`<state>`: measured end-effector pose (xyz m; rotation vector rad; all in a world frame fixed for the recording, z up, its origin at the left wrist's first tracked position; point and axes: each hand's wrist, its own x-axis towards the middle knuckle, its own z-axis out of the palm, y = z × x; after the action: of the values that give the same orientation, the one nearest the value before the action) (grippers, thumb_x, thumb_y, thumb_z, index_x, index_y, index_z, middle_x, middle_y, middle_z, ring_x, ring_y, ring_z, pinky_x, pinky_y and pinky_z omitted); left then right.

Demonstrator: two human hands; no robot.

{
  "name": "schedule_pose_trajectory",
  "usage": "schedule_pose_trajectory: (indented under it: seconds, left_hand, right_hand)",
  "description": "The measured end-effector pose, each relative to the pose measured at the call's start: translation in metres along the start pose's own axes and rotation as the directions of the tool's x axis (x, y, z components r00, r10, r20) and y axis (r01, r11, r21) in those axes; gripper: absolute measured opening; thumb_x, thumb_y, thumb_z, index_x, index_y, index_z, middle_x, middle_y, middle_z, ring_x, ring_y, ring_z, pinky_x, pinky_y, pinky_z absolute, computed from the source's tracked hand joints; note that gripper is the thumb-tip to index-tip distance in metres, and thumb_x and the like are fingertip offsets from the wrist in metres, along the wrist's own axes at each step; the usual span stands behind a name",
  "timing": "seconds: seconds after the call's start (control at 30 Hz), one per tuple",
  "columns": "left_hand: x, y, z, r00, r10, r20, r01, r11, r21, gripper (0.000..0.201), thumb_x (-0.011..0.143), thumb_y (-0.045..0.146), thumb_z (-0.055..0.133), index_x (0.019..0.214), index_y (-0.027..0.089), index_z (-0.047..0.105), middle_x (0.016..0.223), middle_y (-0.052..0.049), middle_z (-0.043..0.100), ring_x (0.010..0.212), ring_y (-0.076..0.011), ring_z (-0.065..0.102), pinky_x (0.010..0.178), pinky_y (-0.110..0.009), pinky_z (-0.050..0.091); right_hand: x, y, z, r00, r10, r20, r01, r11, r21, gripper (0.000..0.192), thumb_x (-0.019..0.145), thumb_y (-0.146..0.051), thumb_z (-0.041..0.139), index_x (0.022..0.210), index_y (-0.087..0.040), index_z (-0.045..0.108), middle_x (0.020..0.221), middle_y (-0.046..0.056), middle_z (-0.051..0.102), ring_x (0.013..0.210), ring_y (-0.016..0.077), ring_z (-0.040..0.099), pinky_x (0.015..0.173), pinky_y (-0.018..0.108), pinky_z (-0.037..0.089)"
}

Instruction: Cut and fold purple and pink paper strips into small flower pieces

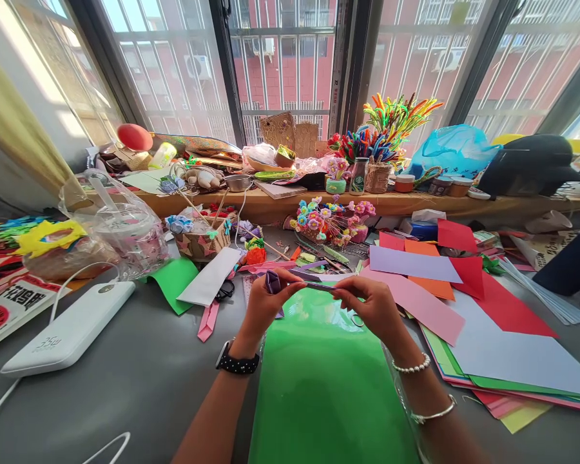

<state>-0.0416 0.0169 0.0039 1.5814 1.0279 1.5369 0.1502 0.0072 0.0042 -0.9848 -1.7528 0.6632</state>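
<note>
Between my two hands a narrow folded strip of purple paper (319, 286) is stretched sideways above a green mat (328, 386). My left hand (265, 299), with a watch on its wrist, pinches the strip's left end; a folded purple paper piece (272, 281) also sits in its fingers. The right end is pinched between thumb and fingers of my right hand (367, 301), which wears bracelets. Just behind the hands lie paper scraps (314, 263) and a pair of black-handled scissors (225, 290).
A stack of coloured paper (522, 361) spreads at right. To the left are a white power bank (70, 328) with a cable and a plastic-wrapped cup (130, 232). Behind stand a basket with paper flowers (203, 241) and a cluttered windowsill (270, 201).
</note>
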Motion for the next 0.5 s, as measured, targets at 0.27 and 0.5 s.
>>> schedule_pose_trajectory:
  seconds: [0.27,0.5]
  left_hand:
    - [0.004,-0.005,-0.004,0.997,0.008,0.079,-0.018,0.992,0.128,0.007,0.062,0.023,0.068,0.066,0.017,0.069,0.067,-0.003,0.067,0.062,-0.0151,0.057,0.06,-0.024,0.043]
    - [0.002,-0.013,0.013,0.988,-0.12,0.098,0.112,0.99,0.086,0.012,0.061,0.028,0.069,0.063,0.017,0.067,0.063,0.0,0.064,0.059,-0.0118,0.053,0.056,-0.021,0.039]
  right_hand:
    - [0.001,0.003,0.002,0.999,-0.042,0.024,0.045,0.987,-0.157,0.009,0.074,-0.022,0.058,0.07,-0.017,0.063,0.059,0.001,0.063,0.051,0.0124,0.056,0.049,0.022,0.043]
    - [0.002,0.01,0.009,0.995,-0.058,0.075,0.079,0.946,-0.315,0.012,0.076,-0.025,0.056,0.072,-0.018,0.065,0.069,0.004,0.064,0.067,0.0169,0.056,0.061,0.027,0.043]
